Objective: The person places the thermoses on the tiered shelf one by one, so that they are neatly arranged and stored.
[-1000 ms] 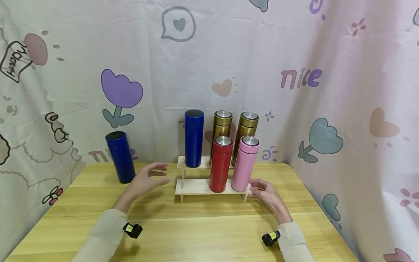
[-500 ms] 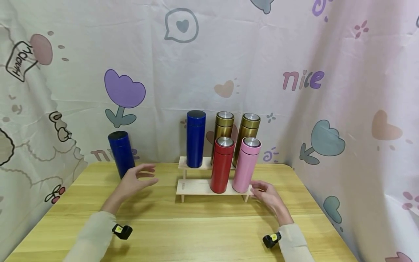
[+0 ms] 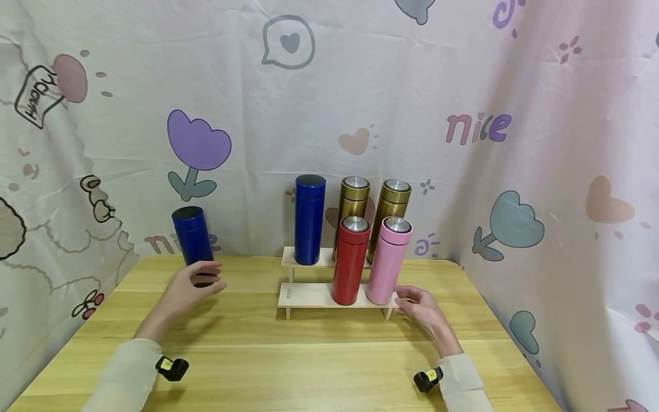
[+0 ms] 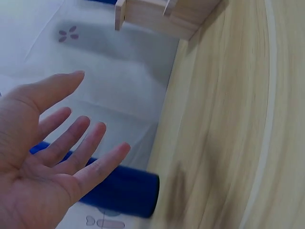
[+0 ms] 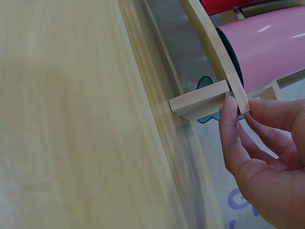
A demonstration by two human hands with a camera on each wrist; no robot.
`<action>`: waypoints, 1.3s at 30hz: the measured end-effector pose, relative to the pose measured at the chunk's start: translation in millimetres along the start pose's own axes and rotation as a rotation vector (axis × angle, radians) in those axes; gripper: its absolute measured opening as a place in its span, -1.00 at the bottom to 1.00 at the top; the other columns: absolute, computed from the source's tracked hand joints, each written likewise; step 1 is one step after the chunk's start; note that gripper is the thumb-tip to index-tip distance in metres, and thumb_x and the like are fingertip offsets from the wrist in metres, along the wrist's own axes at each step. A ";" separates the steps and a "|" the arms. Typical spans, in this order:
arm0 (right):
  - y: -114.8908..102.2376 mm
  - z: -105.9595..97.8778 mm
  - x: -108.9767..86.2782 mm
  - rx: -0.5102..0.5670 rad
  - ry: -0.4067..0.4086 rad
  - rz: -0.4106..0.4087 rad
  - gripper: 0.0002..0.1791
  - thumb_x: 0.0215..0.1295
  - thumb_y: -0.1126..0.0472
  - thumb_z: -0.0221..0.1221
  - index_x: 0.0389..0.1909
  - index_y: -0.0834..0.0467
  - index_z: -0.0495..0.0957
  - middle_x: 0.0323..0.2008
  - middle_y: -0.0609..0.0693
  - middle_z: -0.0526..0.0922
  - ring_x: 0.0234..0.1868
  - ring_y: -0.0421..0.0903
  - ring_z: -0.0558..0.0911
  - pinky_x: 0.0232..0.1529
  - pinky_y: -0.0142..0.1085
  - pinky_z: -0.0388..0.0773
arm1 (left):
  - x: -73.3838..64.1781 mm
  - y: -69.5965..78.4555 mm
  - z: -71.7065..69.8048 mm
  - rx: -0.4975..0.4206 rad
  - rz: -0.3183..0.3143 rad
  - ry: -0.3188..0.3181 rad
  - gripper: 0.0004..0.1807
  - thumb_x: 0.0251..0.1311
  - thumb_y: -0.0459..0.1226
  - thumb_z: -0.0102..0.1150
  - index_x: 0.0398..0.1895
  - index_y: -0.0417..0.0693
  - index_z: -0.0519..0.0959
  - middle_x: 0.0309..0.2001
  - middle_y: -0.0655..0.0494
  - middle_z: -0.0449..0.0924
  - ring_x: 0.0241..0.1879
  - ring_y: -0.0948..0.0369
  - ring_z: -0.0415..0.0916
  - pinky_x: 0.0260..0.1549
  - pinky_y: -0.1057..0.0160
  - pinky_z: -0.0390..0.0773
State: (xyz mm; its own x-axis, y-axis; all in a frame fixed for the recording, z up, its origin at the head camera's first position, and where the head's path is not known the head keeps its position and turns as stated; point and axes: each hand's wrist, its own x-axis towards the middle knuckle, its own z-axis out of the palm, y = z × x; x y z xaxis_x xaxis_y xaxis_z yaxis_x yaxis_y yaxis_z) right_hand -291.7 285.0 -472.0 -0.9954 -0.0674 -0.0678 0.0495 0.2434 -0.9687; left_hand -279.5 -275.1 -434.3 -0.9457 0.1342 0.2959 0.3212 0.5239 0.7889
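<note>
A blue thermos bottle point(image 3: 193, 237) stands on the table at the left. My left hand point(image 3: 180, 292) is in front of it with spread fingers, overlapping its lower part in the head view. In the left wrist view, the blue bottle shows behind those fingers and the palm holds nothing. On the two-step wooden rack point(image 3: 308, 294), a red thermos point(image 3: 352, 266) and a pink thermos point(image 3: 388, 266) stand on the lower step. My right hand point(image 3: 424, 312) is at that step's right end; in the right wrist view, thumb and fingertips pinch the shelf end point(image 5: 232, 83) beside the pink bottle.
Another blue thermos point(image 3: 310, 223) and two gold thermoses, one left point(image 3: 354, 194) and one right point(image 3: 395, 195), stand on the upper step. A printed curtain point(image 3: 288, 114) hangs behind the wooden table point(image 3: 319, 366).
My left hand has moved left from beside the rack to the front of the blue bottle on the table. The right hand stays at the rack's end. The head view shifts slightly.
</note>
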 end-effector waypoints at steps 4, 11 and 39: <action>0.4 -0.8 -0.3 0.008 -0.002 -0.007 -0.50 0.45 0.38 0.17 0.35 0.44 0.41 0.20 0.40 0.53 -0.10 -0.14 0.68 0.00 -0.30 0.75 | -1.5 -2.6 -5.8 0.019 -0.033 0.001 -0.41 0.33 -0.19 0.37 0.34 -0.25 0.47 0.21 -0.31 0.59 -0.04 0.34 0.69 -0.18 0.48 0.67; -0.1 0.1 -0.2 0.009 -0.006 -0.013 -0.50 0.45 0.38 0.17 0.35 0.45 0.41 0.20 0.41 0.53 -0.11 -0.16 0.68 -0.01 -0.34 0.74 | -4.5 -17.0 -17.6 0.081 -0.081 0.010 -0.38 0.29 -0.13 0.41 0.30 -0.29 0.49 0.20 -0.36 0.59 0.00 0.13 0.72 -0.20 0.48 0.65; 1.3 -0.4 1.9 0.046 -0.022 -0.043 -0.50 0.41 0.42 0.18 0.32 0.51 0.39 0.16 0.43 0.55 -0.15 -0.16 0.70 0.01 -0.27 0.76 | 8.3 -65.3 -42.0 0.013 -0.326 0.008 -0.07 0.40 -0.07 0.28 0.52 -0.51 0.05 0.37 -0.57 0.26 0.05 0.11 0.65 -0.09 0.17 0.77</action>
State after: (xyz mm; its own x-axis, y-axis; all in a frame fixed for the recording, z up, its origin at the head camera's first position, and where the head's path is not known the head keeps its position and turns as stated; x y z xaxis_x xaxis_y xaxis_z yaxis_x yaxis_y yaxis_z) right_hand -293.6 285.6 -473.3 -0.9947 -0.0985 -0.0310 0.0112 0.1948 -0.9808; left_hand -306.3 -343.5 -460.8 -0.9982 -0.0490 0.0335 0.0011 0.5485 0.8361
